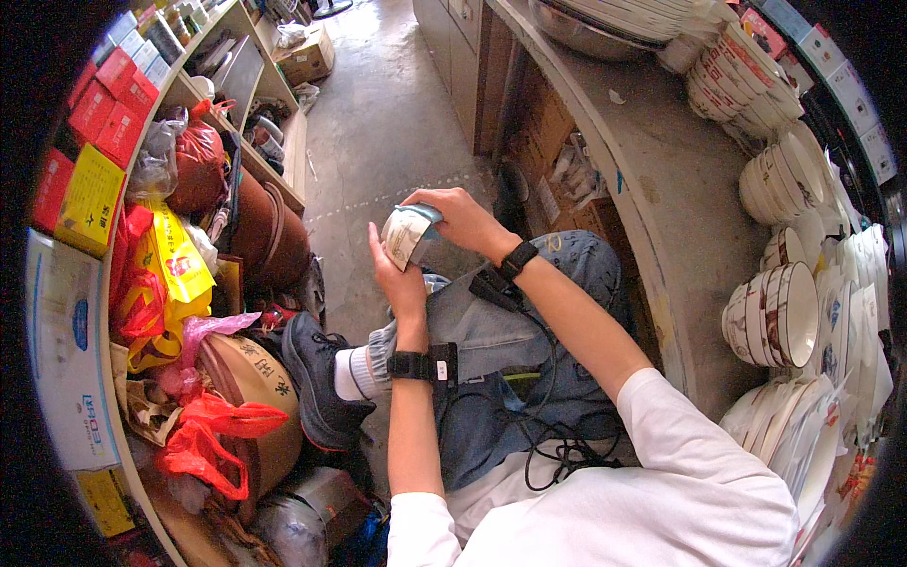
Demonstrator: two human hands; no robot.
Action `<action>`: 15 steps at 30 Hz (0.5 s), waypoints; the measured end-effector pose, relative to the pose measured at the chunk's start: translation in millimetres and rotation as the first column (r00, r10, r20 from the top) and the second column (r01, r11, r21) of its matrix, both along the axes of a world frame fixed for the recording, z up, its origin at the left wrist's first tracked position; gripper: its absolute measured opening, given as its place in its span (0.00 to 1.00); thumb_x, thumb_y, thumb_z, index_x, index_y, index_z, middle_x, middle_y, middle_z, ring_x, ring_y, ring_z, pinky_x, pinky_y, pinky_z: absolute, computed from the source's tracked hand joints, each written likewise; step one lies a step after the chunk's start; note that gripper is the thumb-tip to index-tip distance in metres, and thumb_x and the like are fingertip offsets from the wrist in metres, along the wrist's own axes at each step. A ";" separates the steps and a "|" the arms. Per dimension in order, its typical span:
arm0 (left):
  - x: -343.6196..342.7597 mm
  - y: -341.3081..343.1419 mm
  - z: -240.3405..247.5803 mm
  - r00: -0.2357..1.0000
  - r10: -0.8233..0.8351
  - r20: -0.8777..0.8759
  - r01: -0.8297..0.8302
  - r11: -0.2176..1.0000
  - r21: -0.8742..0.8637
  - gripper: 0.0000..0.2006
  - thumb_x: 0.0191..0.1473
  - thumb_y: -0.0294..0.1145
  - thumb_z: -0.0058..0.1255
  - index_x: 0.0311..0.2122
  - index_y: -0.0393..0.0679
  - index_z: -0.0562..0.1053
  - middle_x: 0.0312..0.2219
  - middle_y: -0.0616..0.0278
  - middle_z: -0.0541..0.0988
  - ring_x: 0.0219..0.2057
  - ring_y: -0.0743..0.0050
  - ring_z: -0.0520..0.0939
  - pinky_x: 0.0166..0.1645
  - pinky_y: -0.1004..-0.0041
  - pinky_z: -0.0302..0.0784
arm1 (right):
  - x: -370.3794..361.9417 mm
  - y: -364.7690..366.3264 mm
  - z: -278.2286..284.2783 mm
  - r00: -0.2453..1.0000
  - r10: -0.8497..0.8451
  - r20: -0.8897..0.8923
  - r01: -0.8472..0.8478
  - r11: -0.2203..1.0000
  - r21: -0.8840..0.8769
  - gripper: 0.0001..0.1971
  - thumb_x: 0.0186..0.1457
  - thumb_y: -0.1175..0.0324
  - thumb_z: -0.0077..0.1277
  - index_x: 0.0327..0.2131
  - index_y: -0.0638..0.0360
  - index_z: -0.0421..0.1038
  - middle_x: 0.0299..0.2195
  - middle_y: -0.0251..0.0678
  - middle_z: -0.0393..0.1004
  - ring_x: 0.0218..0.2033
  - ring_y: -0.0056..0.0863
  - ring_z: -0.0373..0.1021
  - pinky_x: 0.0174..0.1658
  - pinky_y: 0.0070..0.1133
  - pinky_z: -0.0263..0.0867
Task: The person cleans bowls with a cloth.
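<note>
A small white bowl [403, 235] with a faint pattern is tilted on its side above my bent leg. My left hand [401, 285] grips it from below and the left, its thumb side along the bowl's outer wall. At the far rim, my right hand [459, 216] presses a light blue cloth [427, 212] against the bowl. The fingers of that hand are curled over, and part of the cloth is hidden behind them. The inside of the bowl cannot be fully seen.
On the right, a curved shelf [652, 189] carries stacked bowls [773, 317] and plates [789, 425]. Brown jars [269, 227], a tan pot [250, 373] and red plastic bags [222, 430] crowd the left. Black cable [557, 458] lies coiled on my lap. A cardboard box [307, 57] stands farther off.
</note>
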State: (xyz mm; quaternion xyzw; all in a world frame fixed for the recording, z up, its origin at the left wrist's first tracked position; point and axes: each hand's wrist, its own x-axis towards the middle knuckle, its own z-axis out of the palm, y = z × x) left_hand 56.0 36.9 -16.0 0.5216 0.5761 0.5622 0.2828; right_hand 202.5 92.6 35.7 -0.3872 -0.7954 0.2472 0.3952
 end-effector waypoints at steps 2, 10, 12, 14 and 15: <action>0.0 2.0 1.9 0.980 -0.024 0.197 0.014 0.999 0.052 0.31 0.55 0.17 0.49 0.64 0.39 0.56 0.47 0.54 0.76 0.48 0.66 0.77 0.53 0.72 0.71 | -4.5 -0.1 -1.7 0.994 -0.037 -0.100 0.028 0.996 -0.087 0.19 0.47 0.83 0.53 0.45 0.61 0.73 0.39 0.45 0.79 0.44 0.33 0.76 0.46 0.26 0.69; -2.4 -1.4 -19.0 0.964 -0.107 0.242 0.124 0.991 -0.056 0.15 0.64 0.32 0.46 0.52 0.34 0.69 0.42 0.56 0.77 0.41 0.70 0.80 0.35 0.72 0.79 | -4.3 6.8 -14.6 0.980 -0.067 -0.190 0.026 0.977 -0.210 0.16 0.50 0.81 0.54 0.44 0.62 0.73 0.39 0.44 0.79 0.42 0.29 0.76 0.45 0.24 0.69; -4.9 0.4 -22.2 0.912 -0.117 0.394 0.146 0.988 -0.044 0.16 0.62 0.30 0.49 0.52 0.34 0.69 0.42 0.53 0.78 0.42 0.69 0.80 0.38 0.70 0.79 | -5.3 1.1 -8.5 0.987 -0.076 -0.144 0.045 0.977 -0.207 0.16 0.50 0.81 0.54 0.45 0.62 0.73 0.40 0.45 0.79 0.43 0.31 0.76 0.46 0.24 0.69; -12.5 5.1 -33.7 0.836 -0.124 0.535 0.162 0.987 -0.024 0.17 0.60 0.28 0.51 0.52 0.34 0.69 0.42 0.51 0.78 0.42 0.67 0.81 0.40 0.68 0.79 | -6.8 -2.4 0.8 0.992 -0.081 -0.099 0.061 0.978 -0.197 0.17 0.49 0.81 0.54 0.45 0.62 0.72 0.40 0.46 0.78 0.44 0.33 0.76 0.46 0.25 0.69; -20.2 8.4 -41.2 0.952 -0.094 0.290 0.107 0.994 -0.031 0.18 0.56 0.25 0.52 0.52 0.34 0.68 0.42 0.48 0.78 0.43 0.63 0.81 0.43 0.66 0.78 | -8.2 -2.3 3.9 0.998 -0.051 -0.042 0.046 0.994 -0.099 0.17 0.49 0.81 0.54 0.45 0.62 0.72 0.41 0.46 0.78 0.44 0.35 0.76 0.47 0.25 0.69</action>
